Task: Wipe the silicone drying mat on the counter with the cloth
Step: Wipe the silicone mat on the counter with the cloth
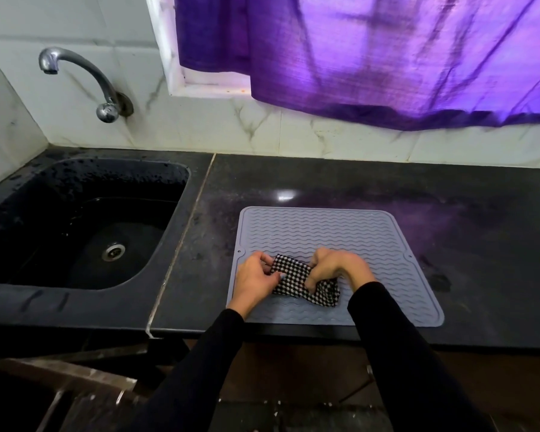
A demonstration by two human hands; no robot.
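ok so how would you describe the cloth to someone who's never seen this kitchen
Start at the black counter right of the sink, where a grey wavy-ribbed drying mat lies. At the mat's near half, the left hand and right hand grip the cloth between them. It is the only black-and-white checked item there.

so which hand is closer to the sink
Left. The left hand grips the cloth's end over the mat's edge nearest the sink; the right hand grips the other end, further across the mat.
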